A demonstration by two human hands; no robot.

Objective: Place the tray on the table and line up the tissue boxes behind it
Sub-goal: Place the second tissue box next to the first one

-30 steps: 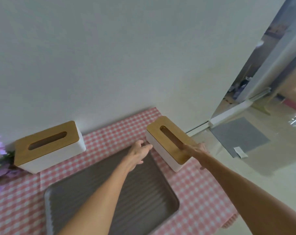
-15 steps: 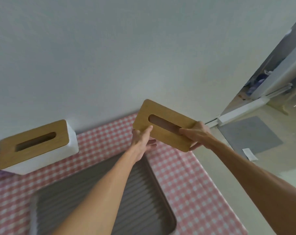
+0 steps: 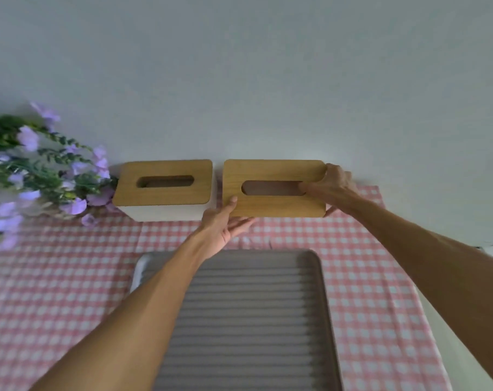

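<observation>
A grey ridged tray [image 3: 253, 320] lies on the pink checked tablecloth [image 3: 56, 277] in front of me. Behind it, by the wall, stand two white tissue boxes with wooden lids. The left tissue box [image 3: 163, 187] rests on the cloth. The right tissue box [image 3: 273, 204] is held between both hands, level with the left one and a small gap apart. My left hand [image 3: 225, 225] grips its near left corner from below. My right hand [image 3: 328, 184] grips its right end, a finger in the slot. Its white body is mostly hidden.
A bunch of purple flowers with green leaves [image 3: 28, 176] stands at the left, touching the left box. The plain wall [image 3: 239, 80] runs right behind the boxes. The cloth's right edge [image 3: 425, 320] drops off to pale floor.
The right tissue box has been lifted from the table's right corner, turned, and carried left to sit beside the other box by the wall. My view has swung left; flowers are back in sight.
</observation>
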